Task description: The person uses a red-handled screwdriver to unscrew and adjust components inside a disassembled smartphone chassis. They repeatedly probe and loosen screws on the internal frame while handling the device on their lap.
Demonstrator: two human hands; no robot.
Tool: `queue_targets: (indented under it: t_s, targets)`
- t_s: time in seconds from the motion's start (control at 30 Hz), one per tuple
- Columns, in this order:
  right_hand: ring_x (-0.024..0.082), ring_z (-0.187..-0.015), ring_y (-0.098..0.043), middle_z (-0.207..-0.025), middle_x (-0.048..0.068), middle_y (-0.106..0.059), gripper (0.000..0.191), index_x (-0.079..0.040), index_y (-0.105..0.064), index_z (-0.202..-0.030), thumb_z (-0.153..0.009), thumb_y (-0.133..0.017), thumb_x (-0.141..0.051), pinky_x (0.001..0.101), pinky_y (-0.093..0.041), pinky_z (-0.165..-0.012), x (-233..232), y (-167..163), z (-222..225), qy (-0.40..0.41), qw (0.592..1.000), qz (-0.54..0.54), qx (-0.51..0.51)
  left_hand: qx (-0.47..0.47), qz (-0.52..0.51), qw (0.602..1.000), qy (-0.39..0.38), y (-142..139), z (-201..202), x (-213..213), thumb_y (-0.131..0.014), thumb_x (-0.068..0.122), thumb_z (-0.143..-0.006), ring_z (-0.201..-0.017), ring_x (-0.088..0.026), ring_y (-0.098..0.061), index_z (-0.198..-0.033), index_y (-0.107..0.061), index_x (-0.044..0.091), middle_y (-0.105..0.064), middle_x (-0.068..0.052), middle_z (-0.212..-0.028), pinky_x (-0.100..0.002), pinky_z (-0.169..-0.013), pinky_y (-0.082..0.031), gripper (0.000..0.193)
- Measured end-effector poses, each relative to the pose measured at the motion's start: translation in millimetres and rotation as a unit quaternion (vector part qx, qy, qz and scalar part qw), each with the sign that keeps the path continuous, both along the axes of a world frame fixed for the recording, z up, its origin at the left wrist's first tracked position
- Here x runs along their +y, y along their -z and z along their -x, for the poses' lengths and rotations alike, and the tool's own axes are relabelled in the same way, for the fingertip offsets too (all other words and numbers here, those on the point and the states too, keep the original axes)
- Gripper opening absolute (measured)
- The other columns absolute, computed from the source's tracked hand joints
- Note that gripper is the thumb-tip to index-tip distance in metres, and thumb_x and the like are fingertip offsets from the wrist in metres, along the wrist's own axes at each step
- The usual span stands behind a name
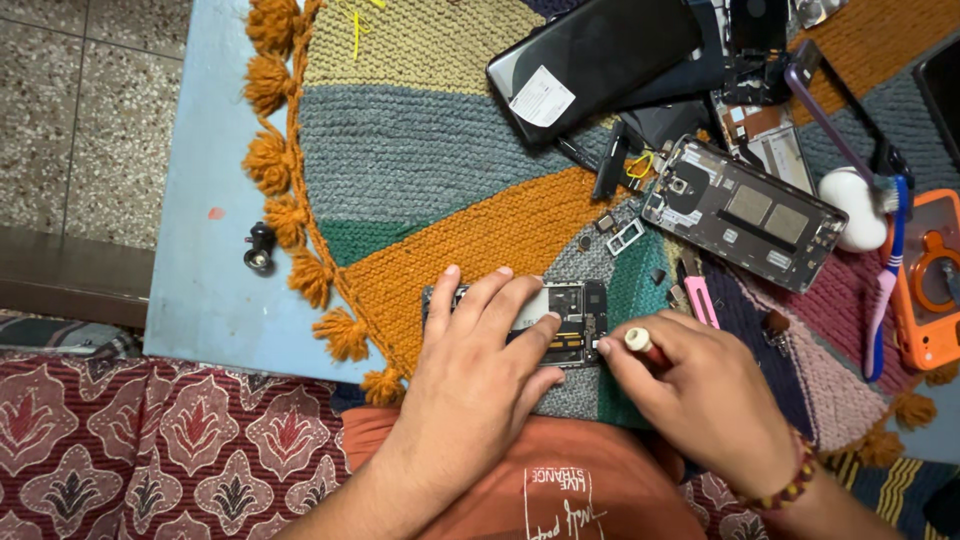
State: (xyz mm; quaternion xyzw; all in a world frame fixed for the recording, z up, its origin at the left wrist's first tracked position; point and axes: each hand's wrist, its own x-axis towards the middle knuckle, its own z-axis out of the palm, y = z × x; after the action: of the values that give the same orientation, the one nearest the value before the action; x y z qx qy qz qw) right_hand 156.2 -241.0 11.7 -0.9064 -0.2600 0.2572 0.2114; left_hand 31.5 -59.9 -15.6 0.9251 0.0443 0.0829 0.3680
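Observation:
My left hand [478, 368] lies flat over an opened phone body [572, 318] on a round knitted mat [440, 150], pressing it down with spread fingers. My right hand [700, 395] grips a small screwdriver with a white cap and red shaft [640, 343], its tip hidden beside the phone's right end. A bead bracelet sits on my right wrist.
A second opened phone frame [745, 213], a black phone back cover [590, 60], a blue toothbrush [888, 270], pink tweezers [702, 300], an orange case [930, 280] and small loose parts lie on the mat. A black knob [260, 247] rests on the blue table.

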Motion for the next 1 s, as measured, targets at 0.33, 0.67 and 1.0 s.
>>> queue_targets:
  t_s: [0.33, 0.67, 1.0]
  targets:
    - [0.022, -0.053, -0.07, -0.067, 0.013, -0.071, 0.02, -0.007, -0.078, -0.086, -0.082, -0.077, -0.026, 0.0356, -0.052, -0.052, 10.9, 2.5, -0.7, 0.068, 0.997, 0.031, 0.016, -0.003, 0.012, 1.0, -0.003, -0.7, 0.0, 1.6, -0.08, 0.027, -0.08, -0.135, -0.034, -0.047, -0.139, -0.055, 0.005, -0.055, -0.013, -0.137, -0.061, -0.118, -0.025, 0.068]
    - [0.019, -0.049, -0.066, -0.064, 0.013, -0.07, 0.018, -0.005, -0.077, -0.085, -0.08, -0.076, -0.022, 0.0346, -0.052, -0.052, 10.0, 5.4, 2.1, 0.107, 0.993, 0.033, 0.032, -0.001, 0.023, 1.0, 0.0, -0.6, -0.5, 2.9, -0.081, 0.025, -0.079, -0.135, -0.034, -0.047, -0.141, -0.052, 0.002, -0.055, -0.012, -0.138, -0.06, -0.119, -0.025, 0.073]
    - [0.023, -0.05, -0.065, -0.065, 0.012, -0.068, 0.013, -0.005, -0.075, -0.082, -0.077, -0.077, -0.017, 0.0354, -0.051, -0.051, 16.1, 2.2, 1.9, 0.09, 0.996, -0.013, -0.013, -0.029, 0.082, 0.996, -0.023, 5.4, 5.6, 6.8, -0.082, 0.026, -0.083, -0.138, -0.038, -0.049, -0.145, -0.046, -0.002, -0.052, -0.02, -0.145, -0.059, -0.122, -0.027, 0.077]
